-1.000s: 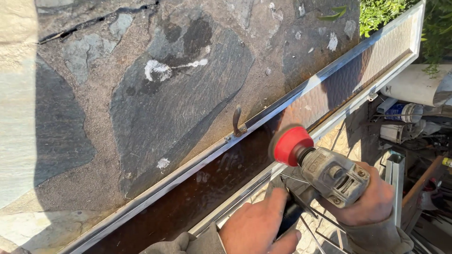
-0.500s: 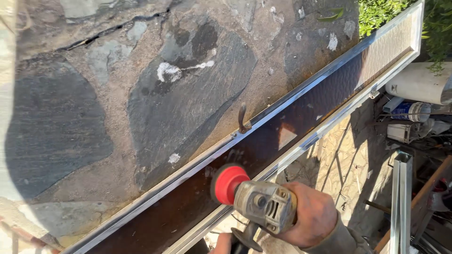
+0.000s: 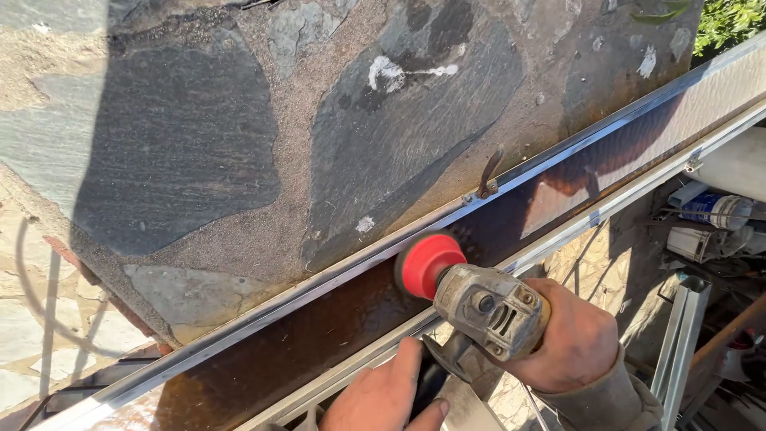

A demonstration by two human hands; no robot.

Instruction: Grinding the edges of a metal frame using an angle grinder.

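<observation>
Stone wall (image 3: 239,144) fills the top, patched with grey slabs and mortar. Below it runs the rusty metal channel (image 3: 319,351), slanting up to the right. Grinder (image 3: 487,307) sits low centre, its red disc (image 3: 427,263) pressed against the channel's brown face. Right hand (image 3: 570,339) wraps tight round the grinder body. Left hand (image 3: 387,395) curls closed on the black side handle (image 3: 431,383)

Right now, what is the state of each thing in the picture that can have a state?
Angle grinder: held in both hands, red disc against the beam.
Red disc: touching the rusty channel.
Right hand: wrapped around the grinder body.
Left hand: on the black side handle.
Metal beam: rusty brown inside, edges bright.
Metal hook: attached at the beam's upper edge.
</observation>
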